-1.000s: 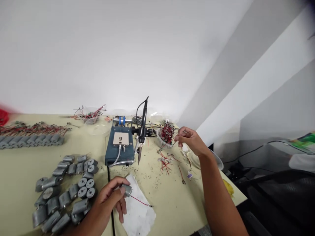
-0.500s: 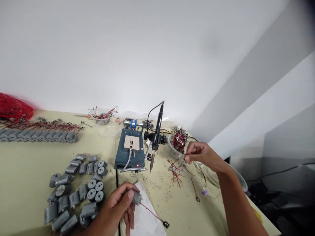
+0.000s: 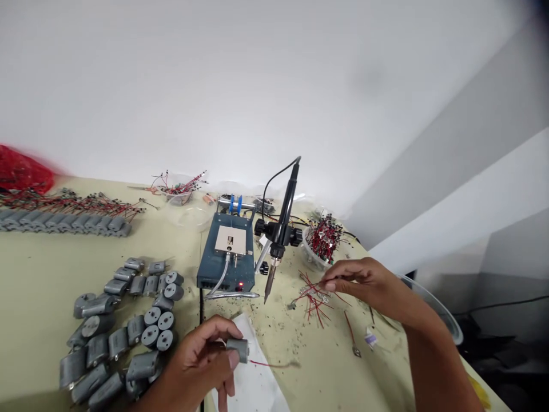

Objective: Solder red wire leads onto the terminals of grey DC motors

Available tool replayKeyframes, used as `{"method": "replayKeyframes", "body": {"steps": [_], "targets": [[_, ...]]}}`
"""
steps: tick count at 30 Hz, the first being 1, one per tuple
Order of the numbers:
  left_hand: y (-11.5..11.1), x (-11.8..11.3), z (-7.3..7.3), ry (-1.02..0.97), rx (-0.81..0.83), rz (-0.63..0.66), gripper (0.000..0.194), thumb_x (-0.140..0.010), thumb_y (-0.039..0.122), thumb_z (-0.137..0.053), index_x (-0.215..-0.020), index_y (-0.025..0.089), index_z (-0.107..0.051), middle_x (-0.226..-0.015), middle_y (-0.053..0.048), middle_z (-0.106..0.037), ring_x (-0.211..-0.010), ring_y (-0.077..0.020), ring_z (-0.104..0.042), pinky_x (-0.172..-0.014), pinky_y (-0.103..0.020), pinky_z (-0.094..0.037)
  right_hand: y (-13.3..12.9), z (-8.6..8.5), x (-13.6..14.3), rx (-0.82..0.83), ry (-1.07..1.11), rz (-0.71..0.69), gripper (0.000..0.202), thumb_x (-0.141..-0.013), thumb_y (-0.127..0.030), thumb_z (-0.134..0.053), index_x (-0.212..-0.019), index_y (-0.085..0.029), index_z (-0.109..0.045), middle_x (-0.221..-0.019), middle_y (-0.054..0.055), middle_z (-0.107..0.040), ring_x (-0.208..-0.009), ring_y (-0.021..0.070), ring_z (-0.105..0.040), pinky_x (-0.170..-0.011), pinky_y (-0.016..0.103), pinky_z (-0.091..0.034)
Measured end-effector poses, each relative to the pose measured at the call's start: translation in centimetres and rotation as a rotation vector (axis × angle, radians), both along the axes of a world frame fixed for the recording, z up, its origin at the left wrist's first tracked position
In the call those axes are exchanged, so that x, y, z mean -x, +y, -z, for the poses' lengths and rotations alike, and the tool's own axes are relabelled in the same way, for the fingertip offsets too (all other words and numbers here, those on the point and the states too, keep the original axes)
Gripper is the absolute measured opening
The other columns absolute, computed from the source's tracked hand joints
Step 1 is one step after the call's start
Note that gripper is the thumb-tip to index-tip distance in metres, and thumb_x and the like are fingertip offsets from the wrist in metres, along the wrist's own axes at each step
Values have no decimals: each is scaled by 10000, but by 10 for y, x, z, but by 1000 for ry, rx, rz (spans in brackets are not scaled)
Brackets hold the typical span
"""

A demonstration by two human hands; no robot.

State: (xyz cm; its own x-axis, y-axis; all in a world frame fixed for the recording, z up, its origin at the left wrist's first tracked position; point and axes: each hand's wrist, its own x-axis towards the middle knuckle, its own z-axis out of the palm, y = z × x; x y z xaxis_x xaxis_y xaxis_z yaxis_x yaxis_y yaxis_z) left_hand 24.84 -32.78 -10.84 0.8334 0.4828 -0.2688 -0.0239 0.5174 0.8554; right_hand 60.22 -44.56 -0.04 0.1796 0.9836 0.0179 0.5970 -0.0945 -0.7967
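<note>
My left hand grips a small grey electric motor between thumb and fingers. From the motor's end a thin red wire stretches right, its far tip blurred. The motor is held above a white paper sheet. On the right, my right hand has thumb and forefinger pinched on what looks like a red wire, with a small dark part at its far end. Directly under those fingertips lies a loose pile of red wires with small metal ends.
A soldering iron points down from its stand beside a blue soldering machine. Several loose motors lie left; wired ones form rows behind. A plastic bowl of red wires stands right, near another single wire.
My right hand has lowered onto the loose wire pile and pinches a wire there. My left hand has turned the motor slightly, and its wire has swung upward. The view has shifted a little.
</note>
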Motion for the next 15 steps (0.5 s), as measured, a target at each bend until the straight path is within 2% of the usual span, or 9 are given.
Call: {"method": "replayKeyframes", "body": {"steps": [4,6,9,13,15], "targets": [[-4,0,-4,-18,19,25,678,-736,738,-980,-1054,189,-738,-675,31,-669,-542,-111,-613,-466,-204,-564,-1,-5,13,-139,-6,-22,352,-973,-576,-866,-841,-250,-851,-980,105,-832,-944,247,-775,-826,335,-634],[-8,1,-11,-22,43,52,667,-773,760,-943,-1036,184,-733,-707,12,-710,-478,-93,-611,-439,-193,-522,-2,-6,22,-187,38,-42,379,-1015,-576,-821,-829,-246,-808,-965,97,-818,-865,219,-767,-731,303,-644],[-14,-3,-23,-19,72,46,652,-780,751,-942,-1049,203,-713,-812,5,-752,-437,-77,-623,-417,-178,-471,-4,-4,37,-186,110,-102,372,-1073,-550,-756,-869,-240,-785,-803,55,-768,-607,155,-683,-516,239,-575],[-15,-13,-33,-10,79,3,619,-779,722,-956,-1033,208,-723,-626,29,-698,-491,-114,-617,-477,-218,-552,-5,-1,54,-192,21,-149,350,-1080,-515,-752,-862,-244,-797,-761,54,-763,-646,180,-723,-558,258,-588],[-11,-17,-36,-5,86,-30,598,-793,707,-951,-1015,188,-754,-619,12,-712,-526,-123,-629,-513,-231,-579,-4,1,62,-225,-37,-141,326,-1081,-508,-749,-875,-260,-801,-785,53,-778,-692,199,-749,-570,274,-587]]}}
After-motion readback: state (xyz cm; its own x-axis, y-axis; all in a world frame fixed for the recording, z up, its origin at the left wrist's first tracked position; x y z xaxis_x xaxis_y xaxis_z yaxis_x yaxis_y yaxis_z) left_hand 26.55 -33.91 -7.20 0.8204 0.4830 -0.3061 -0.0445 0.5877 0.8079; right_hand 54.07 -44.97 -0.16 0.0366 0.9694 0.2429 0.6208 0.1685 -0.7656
